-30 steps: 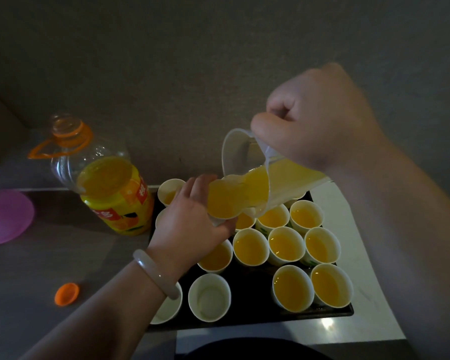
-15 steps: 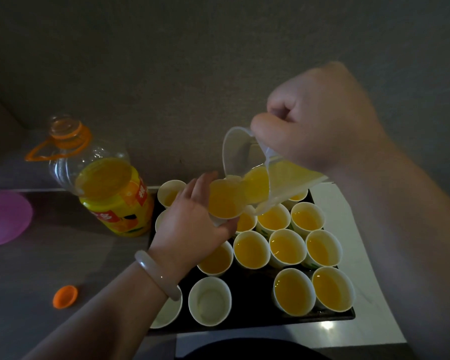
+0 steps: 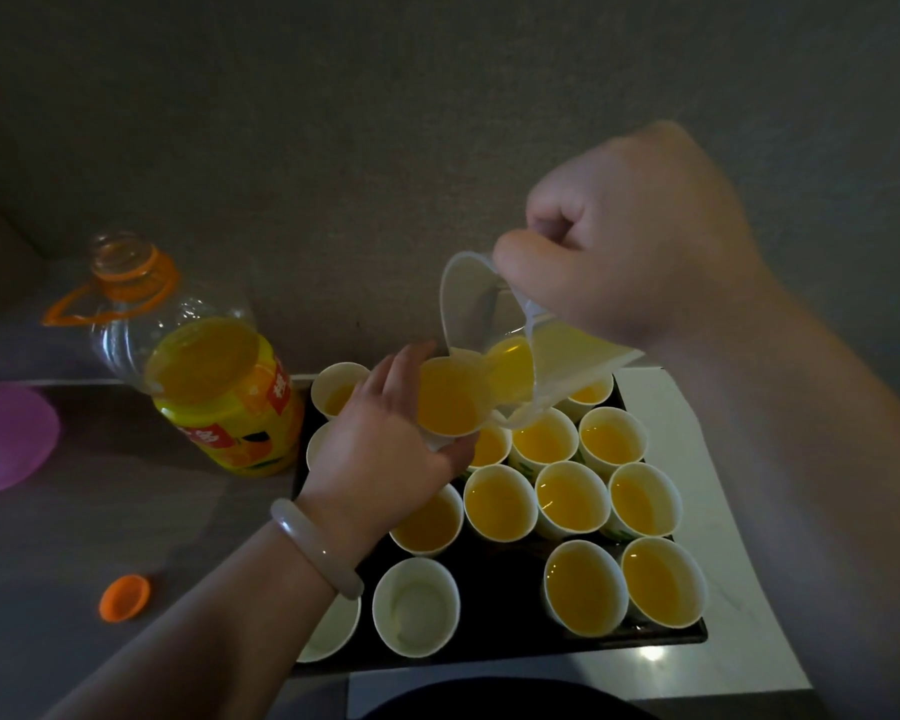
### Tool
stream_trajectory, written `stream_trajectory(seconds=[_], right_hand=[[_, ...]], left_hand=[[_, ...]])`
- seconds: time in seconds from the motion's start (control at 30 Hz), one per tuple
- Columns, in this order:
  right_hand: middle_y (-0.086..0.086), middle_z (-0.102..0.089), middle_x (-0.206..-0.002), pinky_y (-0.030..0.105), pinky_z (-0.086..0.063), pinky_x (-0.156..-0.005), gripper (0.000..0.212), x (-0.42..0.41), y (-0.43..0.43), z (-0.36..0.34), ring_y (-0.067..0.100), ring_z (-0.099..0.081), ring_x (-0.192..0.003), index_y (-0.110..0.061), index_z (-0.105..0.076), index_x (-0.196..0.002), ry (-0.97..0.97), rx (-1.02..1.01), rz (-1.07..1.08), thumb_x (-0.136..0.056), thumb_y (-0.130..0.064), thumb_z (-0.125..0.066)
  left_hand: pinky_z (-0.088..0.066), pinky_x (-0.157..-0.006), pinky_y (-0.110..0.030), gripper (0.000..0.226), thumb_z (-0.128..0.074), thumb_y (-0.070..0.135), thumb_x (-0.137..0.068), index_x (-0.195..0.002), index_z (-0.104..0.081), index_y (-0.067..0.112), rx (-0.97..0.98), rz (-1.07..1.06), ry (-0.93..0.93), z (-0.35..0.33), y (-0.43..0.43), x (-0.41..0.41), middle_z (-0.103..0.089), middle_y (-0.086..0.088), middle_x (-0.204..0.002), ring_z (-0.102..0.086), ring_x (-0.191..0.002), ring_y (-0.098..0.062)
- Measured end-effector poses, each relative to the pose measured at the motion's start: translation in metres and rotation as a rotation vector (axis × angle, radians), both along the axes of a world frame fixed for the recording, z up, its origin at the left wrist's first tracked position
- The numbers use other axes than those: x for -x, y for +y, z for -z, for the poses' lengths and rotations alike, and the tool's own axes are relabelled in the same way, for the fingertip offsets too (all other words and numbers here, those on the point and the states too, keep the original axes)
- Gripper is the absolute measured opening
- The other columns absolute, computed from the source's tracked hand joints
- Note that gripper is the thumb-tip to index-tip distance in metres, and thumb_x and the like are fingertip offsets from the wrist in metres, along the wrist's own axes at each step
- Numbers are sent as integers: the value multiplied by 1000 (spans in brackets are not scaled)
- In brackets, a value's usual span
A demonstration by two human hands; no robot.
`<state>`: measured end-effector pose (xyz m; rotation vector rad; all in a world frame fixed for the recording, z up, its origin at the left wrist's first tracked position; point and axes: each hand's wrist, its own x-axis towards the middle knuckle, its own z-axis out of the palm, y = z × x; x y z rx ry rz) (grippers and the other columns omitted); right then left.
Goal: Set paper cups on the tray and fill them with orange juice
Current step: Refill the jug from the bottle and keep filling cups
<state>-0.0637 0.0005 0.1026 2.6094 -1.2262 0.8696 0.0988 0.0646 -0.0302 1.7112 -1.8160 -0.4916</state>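
Bottle of orange juice [image 3: 219, 392], uncapped, stands at nine o'clock from the black tray [image 3: 494, 605], cap [image 3: 125, 597] at seven. Most tray cups [image 3: 500, 501] hold juice; one front cup [image 3: 415, 608] is empty. Left hand [image 3: 380, 454] grasps a filled paper cup [image 3: 448, 405] over the tray; right hand [image 3: 630, 241] grips a clear jug [image 3: 481, 309], tipped mouth toward nine o'clock onto it.

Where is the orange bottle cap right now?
In the head view the orange cap lies on the dark counter at lower left, left of the black tray and nearer the camera than the open juice bottle.
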Motion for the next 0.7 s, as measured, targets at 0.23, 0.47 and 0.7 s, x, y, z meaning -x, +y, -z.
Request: stream_trajectory(seconds=[0.23,0.47,0.7], right_hand=[[-6,-19,-37,19,-12,-45,35,2,0,-1,12,-19,-36,-12,-37,-42,13,13,-4,-68,-35,-46],[-7,-18,-38,19,-14,-48,34,6,-1,1,14,-18,-37,-16,-32,-42,-14,1,-54,-68,-33,-46],[-3,-14,-40,21,-12,-41,36,22,-6,5,16,-16,-40,-13,-25,-43,-178,-82,-40,-67,-28,-48]], left_hand=[[-34,-84,-19,79,-75,41,-76,-141,-34,26,-6,0,-7,0,0,1,-46,5,-136,-44,-120,-13],[-38,-85,-20,79,-76,41,-74,-140,-37,25,-1,-4,-7,2,0,2,-49,3,-133,-46,-117,-13],[-41,-95,-24,81,-73,47,-75,-142,-34,24,-23,-26,6,-4,3,3,-48,5,-134,-45,-121,-12]])
